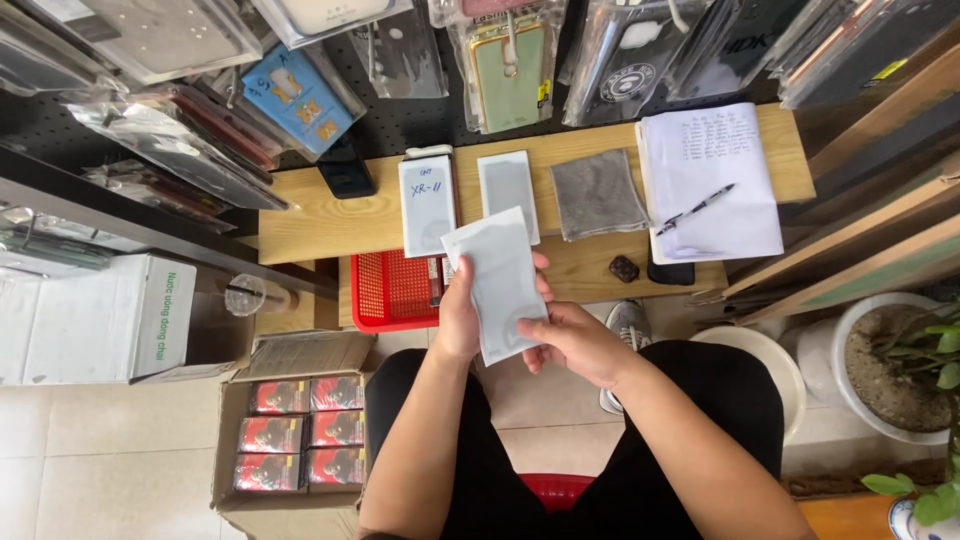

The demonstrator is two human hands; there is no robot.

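Both hands hold 1 flat white packet (pixel 497 285) above the lap — left hand (pixel 458 322) grips its left edge, right hand (pixel 572 340) pinches its bottom corner.

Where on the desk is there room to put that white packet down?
Bare wood lies left of the white box, and in front of the grey cloth beside the red basket. The right end is crowded by the notebook and pen.
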